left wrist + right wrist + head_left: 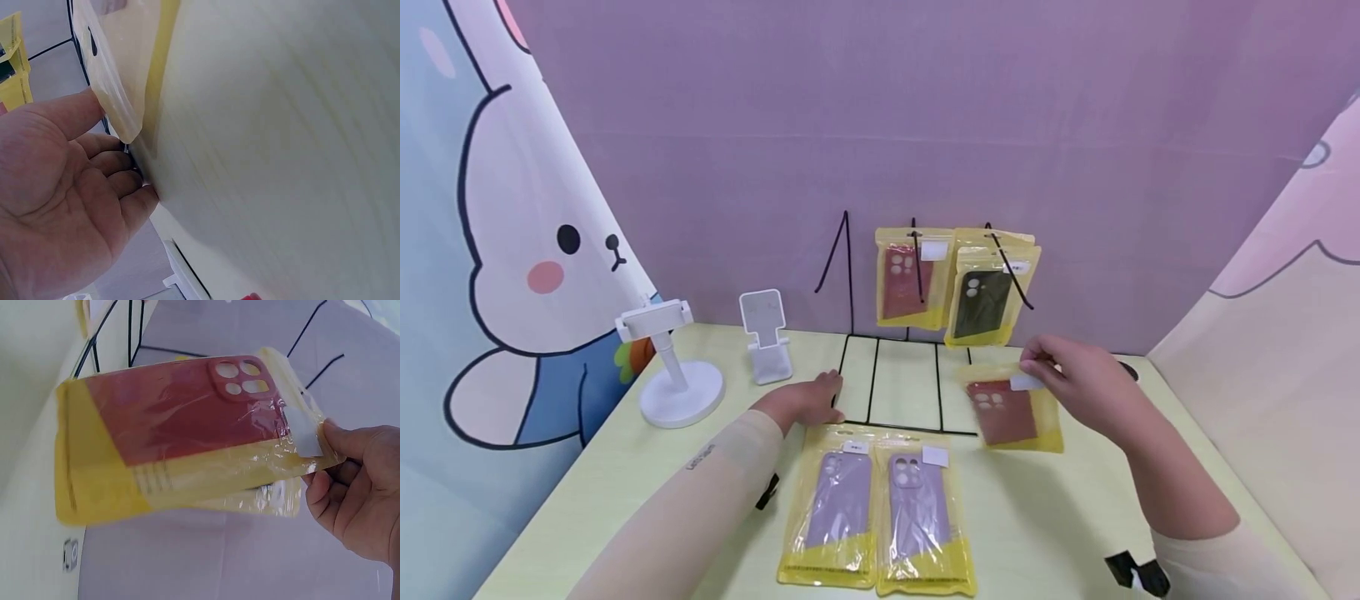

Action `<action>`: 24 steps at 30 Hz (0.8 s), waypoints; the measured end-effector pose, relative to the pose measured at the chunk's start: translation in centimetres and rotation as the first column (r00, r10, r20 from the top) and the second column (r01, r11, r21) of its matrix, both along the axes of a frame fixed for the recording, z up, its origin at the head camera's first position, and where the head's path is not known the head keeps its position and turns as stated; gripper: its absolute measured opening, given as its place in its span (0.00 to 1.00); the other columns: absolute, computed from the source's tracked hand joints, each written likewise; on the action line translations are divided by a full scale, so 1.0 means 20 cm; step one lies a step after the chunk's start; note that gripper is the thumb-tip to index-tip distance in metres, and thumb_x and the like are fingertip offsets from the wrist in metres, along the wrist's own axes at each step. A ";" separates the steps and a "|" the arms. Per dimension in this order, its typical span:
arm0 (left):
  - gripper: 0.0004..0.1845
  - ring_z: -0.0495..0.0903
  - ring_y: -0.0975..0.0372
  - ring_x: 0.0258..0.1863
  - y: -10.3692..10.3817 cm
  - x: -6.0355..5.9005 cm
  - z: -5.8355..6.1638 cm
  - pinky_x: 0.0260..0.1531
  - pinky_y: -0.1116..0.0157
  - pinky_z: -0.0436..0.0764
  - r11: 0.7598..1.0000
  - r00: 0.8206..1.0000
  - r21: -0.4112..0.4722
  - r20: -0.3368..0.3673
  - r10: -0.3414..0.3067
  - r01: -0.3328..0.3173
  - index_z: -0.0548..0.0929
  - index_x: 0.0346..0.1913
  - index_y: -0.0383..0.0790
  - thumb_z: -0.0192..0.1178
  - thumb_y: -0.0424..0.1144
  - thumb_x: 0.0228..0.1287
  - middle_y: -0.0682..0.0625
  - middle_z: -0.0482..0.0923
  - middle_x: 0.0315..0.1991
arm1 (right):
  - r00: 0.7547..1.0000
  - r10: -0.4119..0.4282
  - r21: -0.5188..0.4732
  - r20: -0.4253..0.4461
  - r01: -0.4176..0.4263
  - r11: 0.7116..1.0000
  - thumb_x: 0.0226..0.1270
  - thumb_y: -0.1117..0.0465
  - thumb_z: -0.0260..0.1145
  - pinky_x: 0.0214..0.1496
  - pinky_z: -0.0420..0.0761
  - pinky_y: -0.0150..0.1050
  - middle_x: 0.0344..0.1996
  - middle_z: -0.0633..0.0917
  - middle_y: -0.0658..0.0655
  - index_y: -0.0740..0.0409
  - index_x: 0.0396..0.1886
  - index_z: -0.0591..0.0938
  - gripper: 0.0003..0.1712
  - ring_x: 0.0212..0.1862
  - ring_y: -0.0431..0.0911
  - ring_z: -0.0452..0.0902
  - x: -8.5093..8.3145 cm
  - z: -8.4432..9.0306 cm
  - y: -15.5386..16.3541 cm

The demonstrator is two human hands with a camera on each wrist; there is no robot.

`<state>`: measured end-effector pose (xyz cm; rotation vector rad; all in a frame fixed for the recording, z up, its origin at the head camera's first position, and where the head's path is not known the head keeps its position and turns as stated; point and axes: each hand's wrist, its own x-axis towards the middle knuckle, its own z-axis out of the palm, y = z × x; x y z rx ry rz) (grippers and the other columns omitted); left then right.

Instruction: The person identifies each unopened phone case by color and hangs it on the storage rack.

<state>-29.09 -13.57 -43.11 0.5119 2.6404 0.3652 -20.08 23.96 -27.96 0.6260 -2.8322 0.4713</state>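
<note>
Packet [1015, 408] held by right hand [1086, 379]: yellow, clear front, dark red phone case inside, white label. Two packets on table [1060, 517]: yellow, each with a lilac case [838, 496], white labels. Hanging packets: yellow; one red case [901, 283], one dark olive-black case [979, 302]. Wire rack [895, 383]: black. Table: pale yellow-green. Back wall [880, 125]: purple. Stands [673, 367]: white. Left panel [497, 250]: cartoon rabbit, pink-white, black outline, pink cheek, blue clothing. Sleeves [715, 475]: beige.
</note>
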 end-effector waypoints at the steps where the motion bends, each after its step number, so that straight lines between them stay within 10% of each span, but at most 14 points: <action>1: 0.42 0.42 0.44 0.78 0.00 0.00 0.00 0.77 0.51 0.46 1.000 1.000 -0.002 0.000 0.001 -0.001 0.48 0.76 0.28 0.56 0.48 0.72 0.33 0.41 0.78 | 1.000 0.007 -0.015 -0.003 -0.007 1.000 0.71 0.55 0.63 0.32 0.71 0.38 0.28 0.82 0.47 0.49 0.37 0.80 0.04 0.29 0.43 0.71 0.00 0.00 -0.02; 24: 0.42 0.41 0.44 0.78 -0.01 0.00 0.00 0.77 0.50 0.46 1.000 1.000 0.005 -0.007 -0.008 0.008 0.48 0.76 0.28 0.55 0.47 0.72 0.34 0.39 0.78 | 0.992 0.059 -0.342 -0.115 -0.095 0.935 0.75 0.50 0.57 0.25 0.77 0.39 0.29 0.81 0.50 0.50 0.43 0.78 0.10 0.27 0.44 0.75 -0.08 0.06 -0.38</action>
